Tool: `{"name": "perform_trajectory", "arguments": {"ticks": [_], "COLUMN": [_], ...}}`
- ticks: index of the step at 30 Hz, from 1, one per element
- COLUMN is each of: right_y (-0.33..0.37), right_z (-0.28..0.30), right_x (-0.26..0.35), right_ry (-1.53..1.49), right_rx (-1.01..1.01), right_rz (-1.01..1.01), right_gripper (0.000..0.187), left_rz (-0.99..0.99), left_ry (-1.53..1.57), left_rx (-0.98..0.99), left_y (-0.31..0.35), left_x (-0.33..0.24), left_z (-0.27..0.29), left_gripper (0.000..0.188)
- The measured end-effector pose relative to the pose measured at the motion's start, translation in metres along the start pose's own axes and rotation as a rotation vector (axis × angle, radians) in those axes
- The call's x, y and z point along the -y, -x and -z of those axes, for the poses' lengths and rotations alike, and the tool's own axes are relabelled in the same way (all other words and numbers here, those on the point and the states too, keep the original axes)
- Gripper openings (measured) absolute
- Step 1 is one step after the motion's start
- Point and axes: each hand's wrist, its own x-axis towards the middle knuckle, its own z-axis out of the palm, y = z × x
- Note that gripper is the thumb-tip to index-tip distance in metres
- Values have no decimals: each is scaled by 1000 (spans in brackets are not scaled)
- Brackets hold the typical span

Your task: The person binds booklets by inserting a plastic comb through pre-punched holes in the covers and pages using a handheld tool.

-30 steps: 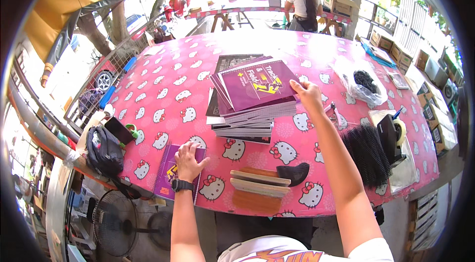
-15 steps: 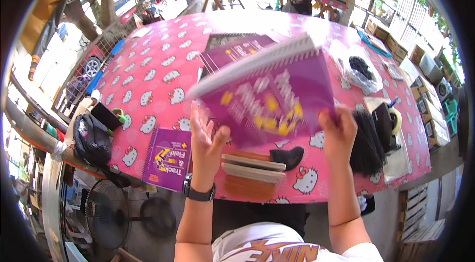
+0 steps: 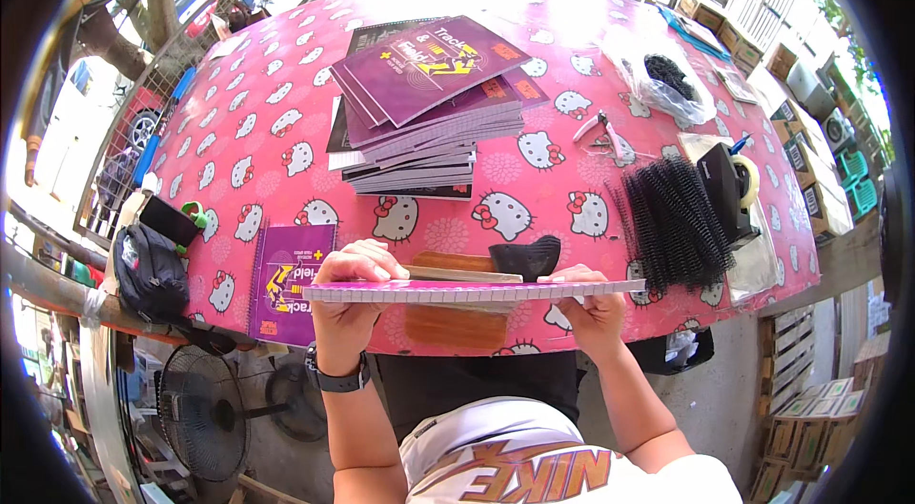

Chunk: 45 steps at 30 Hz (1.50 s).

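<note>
Edge-on above the near side of the table, I hold an unbound purple-covered notebook, its row of punched holes along the edge. My left hand pinches its left end and my right hand grips it from below near the right end. Underneath, partly hidden by it, lie a brown wooden block with pale strips and a dark, curved object. Beyond my hands rises an uneven stack of purple and black notebooks. One purple spiral-bound notebook lies left of my left hand.
Black plastic spiral coils are heaped at the right, beside a tape roll. Pink-handled pliers and a plastic bag with black pieces lie farther back. A black pouch sits at the left edge; a fan stands below it.
The notebook has come down and toward me, turning from cover-visible to edge-on. My left hand, spread before, now grips it. The stack behind it is now in full sight.
</note>
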Motion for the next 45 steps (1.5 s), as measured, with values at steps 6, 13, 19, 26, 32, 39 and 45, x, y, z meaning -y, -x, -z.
{"name": "perform_trajectory", "arguments": {"ticks": [6, 13, 19, 26, 32, 39, 45], "right_y": [15, -29, -58, -63, -59, -33, -35], "right_z": [1, 80, 120, 126, 95, 44, 36], "right_x": [-19, -50, -92, -80, -14, 54, 62], "right_ry": [282, 906, 1436, 1262, 897, 323, 455], "right_rx": [138, -176, -66, -131, -48, 326, 427], "right_rz": [-54, -44, -241, -319, -346, -436, -300], "right_gripper": [28, 22, 22, 32, 26, 41, 26], "left_rz": [171, 314, 454, 20, 176, -81, 58], "left_ry": [-133, 152, 11, -1031, -1030, -1130, -927], "left_rx": [162, -327, -387, -228, 274, 149, 242], "left_y": [20, 37, 35, 42, 39, 42, 28], "left_x": [19, 32, 42, -5, 21, 32, 8], "left_z": [18, 3, -11, -87, -124, -132, -125], "left_gripper": [23, 37, 22, 70, 56, 31, 25]}}
